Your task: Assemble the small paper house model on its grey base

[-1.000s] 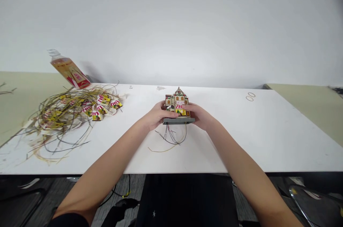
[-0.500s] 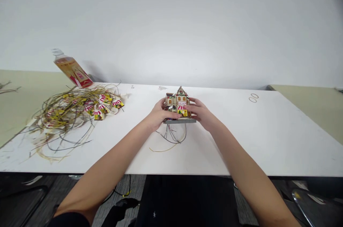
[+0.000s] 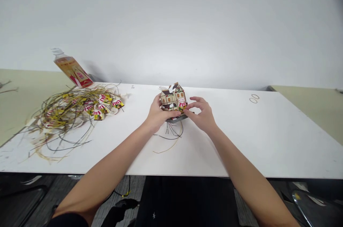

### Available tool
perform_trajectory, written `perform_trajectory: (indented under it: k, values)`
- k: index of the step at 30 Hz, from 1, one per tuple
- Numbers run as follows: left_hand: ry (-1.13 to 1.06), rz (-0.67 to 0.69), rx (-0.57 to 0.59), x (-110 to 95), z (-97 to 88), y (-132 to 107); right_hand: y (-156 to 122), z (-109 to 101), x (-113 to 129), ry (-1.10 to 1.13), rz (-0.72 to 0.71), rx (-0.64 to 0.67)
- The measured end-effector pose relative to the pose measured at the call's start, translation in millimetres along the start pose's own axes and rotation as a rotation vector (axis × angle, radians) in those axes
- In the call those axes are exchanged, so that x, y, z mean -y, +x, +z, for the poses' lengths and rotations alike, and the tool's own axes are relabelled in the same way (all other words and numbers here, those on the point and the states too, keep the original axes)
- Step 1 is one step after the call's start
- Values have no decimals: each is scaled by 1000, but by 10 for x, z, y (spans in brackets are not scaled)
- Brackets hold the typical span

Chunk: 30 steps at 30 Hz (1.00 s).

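Note:
A small painted model house (image 3: pixel 173 99) with a gift-shop sign is tilted and turned over the table, its grey base lowest. My left hand (image 3: pixel 157 113) is closed around its left side, thumb along the front. Thumb and index finger of my right hand (image 3: pixel 202 112) pinch at the house's front right corner, by a small piece with a red-and-white striped awning (image 3: pixel 182 105); the other fingers are raised. Thin wires (image 3: pixel 171 136) hang from under the base onto the table.
To the left lies a tangled heap of wires (image 3: pixel 66 107) with several small striped-awning pieces (image 3: pixel 98 113). Behind it leans a plastic drink bottle (image 3: pixel 72 69). Two rubber bands (image 3: pixel 254 98) rest on the white table (image 3: pixel 281 141) at the right. A wall (image 3: pixel 187 41) rises behind.
The house has turned and tilted, now showing more of its left side and roof. My right hand has shifted from gripping its right side to a fingertip pinch at the front corner.

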<state>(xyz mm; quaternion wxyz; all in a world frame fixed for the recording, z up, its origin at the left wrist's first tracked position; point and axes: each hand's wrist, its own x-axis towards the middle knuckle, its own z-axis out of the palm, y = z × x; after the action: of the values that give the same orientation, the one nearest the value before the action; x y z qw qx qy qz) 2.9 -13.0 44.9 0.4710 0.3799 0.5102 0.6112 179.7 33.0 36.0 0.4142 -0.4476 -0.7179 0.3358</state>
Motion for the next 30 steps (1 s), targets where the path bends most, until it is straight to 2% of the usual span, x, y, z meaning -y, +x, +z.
perform_trajectory:
  k: [5, 13, 19, 24, 30]
  values:
    - [1, 29, -8, 1, 17, -27, -12, 35, -17, 8, -13, 0]
    - [26, 101, -16, -8, 33, -52, -59, -37, 86, -107, -73, 0]
    - [43, 162, -9, -7, 29, -70, -57, 26, 47, -82, -81, -61]
    - [47, 153, -38, 2, 74, -103, -49, 95, 7, 12, -33, -81]
    - [87, 219, -84, 54, 125, -148, -58, 175, 38, 186, 145, -88]
